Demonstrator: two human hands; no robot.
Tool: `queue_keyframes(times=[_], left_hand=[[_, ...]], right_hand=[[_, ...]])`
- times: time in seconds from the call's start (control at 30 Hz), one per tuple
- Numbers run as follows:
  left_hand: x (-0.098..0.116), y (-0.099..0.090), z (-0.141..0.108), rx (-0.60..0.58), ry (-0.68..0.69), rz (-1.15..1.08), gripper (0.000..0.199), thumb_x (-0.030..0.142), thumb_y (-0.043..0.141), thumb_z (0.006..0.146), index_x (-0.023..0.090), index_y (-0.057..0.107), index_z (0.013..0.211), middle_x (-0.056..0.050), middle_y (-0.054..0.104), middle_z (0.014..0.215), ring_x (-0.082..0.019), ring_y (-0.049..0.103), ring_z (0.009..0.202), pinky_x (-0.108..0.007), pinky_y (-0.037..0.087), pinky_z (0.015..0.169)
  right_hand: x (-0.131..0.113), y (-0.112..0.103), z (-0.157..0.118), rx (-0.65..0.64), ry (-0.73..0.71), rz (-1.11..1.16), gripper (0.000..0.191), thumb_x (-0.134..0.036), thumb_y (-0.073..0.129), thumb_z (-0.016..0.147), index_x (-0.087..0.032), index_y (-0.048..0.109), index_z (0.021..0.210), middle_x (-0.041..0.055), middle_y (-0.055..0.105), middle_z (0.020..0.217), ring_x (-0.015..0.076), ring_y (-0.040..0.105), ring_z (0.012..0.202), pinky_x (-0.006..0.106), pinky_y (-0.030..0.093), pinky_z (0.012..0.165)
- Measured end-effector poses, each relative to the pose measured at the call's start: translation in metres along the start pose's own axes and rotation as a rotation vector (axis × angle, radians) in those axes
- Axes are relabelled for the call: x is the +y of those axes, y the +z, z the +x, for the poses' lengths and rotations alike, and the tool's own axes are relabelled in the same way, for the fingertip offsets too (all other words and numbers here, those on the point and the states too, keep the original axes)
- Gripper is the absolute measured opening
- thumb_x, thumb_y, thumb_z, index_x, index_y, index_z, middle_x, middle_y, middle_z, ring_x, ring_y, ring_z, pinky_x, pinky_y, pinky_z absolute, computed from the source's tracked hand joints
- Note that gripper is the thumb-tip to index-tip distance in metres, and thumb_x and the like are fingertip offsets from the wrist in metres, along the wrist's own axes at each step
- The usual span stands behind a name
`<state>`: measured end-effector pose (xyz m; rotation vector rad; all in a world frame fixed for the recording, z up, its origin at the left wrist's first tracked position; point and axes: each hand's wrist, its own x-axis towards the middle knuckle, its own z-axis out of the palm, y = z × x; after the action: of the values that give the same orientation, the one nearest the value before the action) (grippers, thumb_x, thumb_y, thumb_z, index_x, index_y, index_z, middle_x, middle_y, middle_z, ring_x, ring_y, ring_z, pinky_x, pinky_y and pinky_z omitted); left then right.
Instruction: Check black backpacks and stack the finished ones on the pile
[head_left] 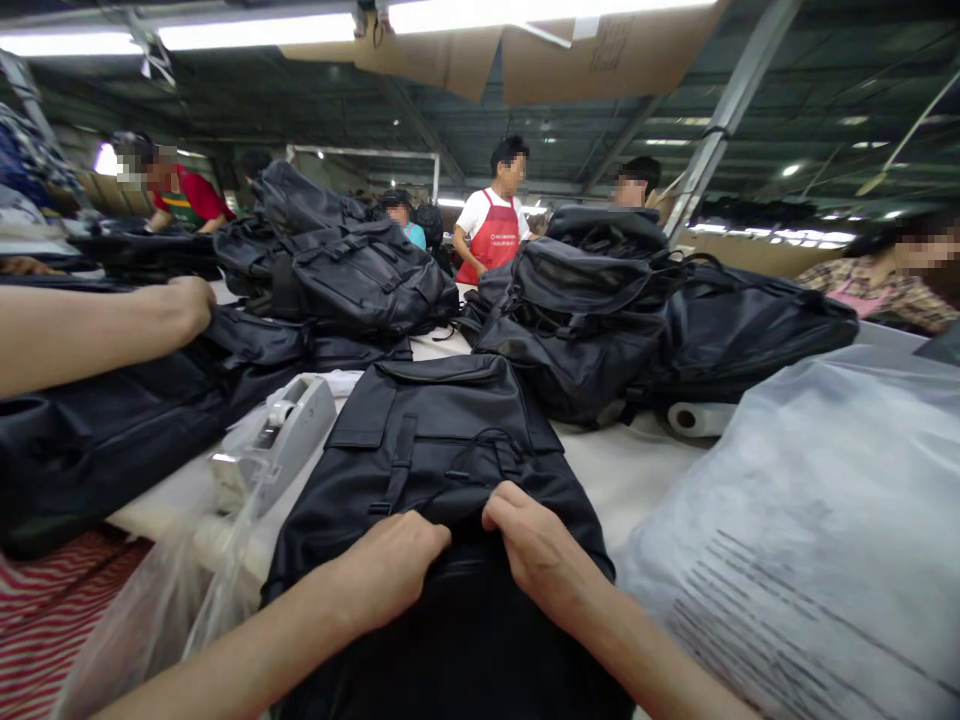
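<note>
A black backpack (450, 400) lies in front of me on the white table, its top end pointing away. Both of my hands grip the dark fabric at the middle of its front, a short gap apart. The fingers of my left hand (394, 560) are curled closed on the edge of the material. My right hand (529, 535) pinches the same edge a little to the right. Just beyond my fingers are a strap with a buckle (401, 465) and a thin black cord. The part of the backpack nearest me is in deep shadow.
A grey tape dispenser (289, 430) stands left of the backpack, near a clear plastic bag (172, 610). Filled translucent bags (810, 540) crowd the right side. Piled black backpacks (367, 270) lie beyond. A co-worker's arm (105, 330) reaches in at left; other people work farther back.
</note>
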<state>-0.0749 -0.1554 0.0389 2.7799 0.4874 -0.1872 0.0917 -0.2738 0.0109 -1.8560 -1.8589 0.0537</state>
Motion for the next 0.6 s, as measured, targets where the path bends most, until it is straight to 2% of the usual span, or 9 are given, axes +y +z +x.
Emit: queue_keyframes(times=[0.07,0.13,0.23,0.3,0.37,0.43,0.5,0.6], left_hand=[[-0.001,-0.001,0.005,0.053,-0.043,-0.008,0.037,0.006,0.045,0.084,0.015,0.062,0.116,-0.014,0.067,0.113,-0.028,0.065,0.107,-0.043,0.052,0.096],[-0.001,-0.002,0.012,0.083,-0.076,-0.011,0.05,0.009,0.052,0.083,0.011,0.05,0.133,-0.018,0.059,0.13,-0.03,0.057,0.122,-0.043,0.046,0.106],[-0.002,0.002,0.019,0.102,-0.063,-0.033,0.076,0.004,0.055,0.077,0.007,0.027,0.147,-0.021,0.035,0.153,-0.026,0.034,0.143,-0.039,0.03,0.12],[-0.005,0.006,0.021,0.117,-0.034,-0.064,0.082,0.001,0.054,0.074,0.008,0.021,0.149,-0.02,0.027,0.157,-0.024,0.026,0.147,-0.038,0.024,0.123],[-0.01,0.007,0.022,0.151,0.008,-0.101,0.08,0.001,0.053,0.073,0.013,0.025,0.147,-0.018,0.029,0.157,-0.024,0.028,0.146,-0.041,0.025,0.122],[-0.014,0.004,0.023,0.184,0.057,-0.112,0.073,0.0,0.054,0.072,0.017,0.036,0.141,-0.016,0.041,0.15,-0.024,0.036,0.142,-0.043,0.031,0.119],[-0.015,-0.002,0.025,0.203,0.076,-0.094,0.058,0.0,0.053,0.072,0.016,0.05,0.128,-0.014,0.055,0.137,-0.025,0.049,0.131,-0.042,0.039,0.114],[-0.009,-0.006,0.025,0.218,0.081,-0.064,0.04,0.003,0.046,0.08,0.016,0.06,0.115,-0.013,0.063,0.121,-0.024,0.06,0.115,-0.039,0.048,0.104]], right_hand=[[-0.001,0.0,0.003,-0.192,0.055,-0.171,0.032,0.002,0.038,0.084,-0.016,0.063,0.091,0.0062,0.062,0.09,0.016,0.06,0.079,0.026,0.047,0.07],[-0.006,0.002,0.004,-0.329,0.087,-0.336,0.027,-0.002,0.044,0.089,-0.014,0.067,0.094,0.009,0.066,0.095,0.0197,0.063,0.086,0.029,0.048,0.074],[-0.013,0.005,0.003,-0.393,0.002,-0.489,0.018,-0.01,0.052,0.092,-0.015,0.069,0.094,0.0094,0.068,0.098,0.0233,0.064,0.089,0.034,0.05,0.077],[-0.014,0.006,0.0,-0.401,-0.075,-0.505,0.016,-0.012,0.054,0.092,-0.015,0.069,0.092,0.0069,0.068,0.092,0.0227,0.064,0.085,0.034,0.051,0.077],[-0.012,0.007,-0.002,-0.4,-0.114,-0.481,0.015,-0.011,0.054,0.092,-0.016,0.068,0.092,0.0049,0.069,0.088,0.0214,0.065,0.082,0.035,0.052,0.08],[-0.008,0.012,-0.003,-0.378,-0.112,-0.466,0.017,-0.011,0.052,0.093,-0.014,0.068,0.097,0.0058,0.07,0.09,0.0217,0.066,0.083,0.038,0.052,0.086],[-0.005,0.019,-0.003,-0.333,-0.075,-0.465,0.023,-0.009,0.048,0.094,-0.01,0.066,0.107,0.0103,0.07,0.099,0.0238,0.066,0.089,0.04,0.053,0.088],[-0.003,0.028,-0.002,-0.235,-0.016,-0.456,0.036,-0.006,0.043,0.094,-0.005,0.056,0.127,0.0186,0.064,0.12,0.0275,0.064,0.102,0.042,0.055,0.085]])
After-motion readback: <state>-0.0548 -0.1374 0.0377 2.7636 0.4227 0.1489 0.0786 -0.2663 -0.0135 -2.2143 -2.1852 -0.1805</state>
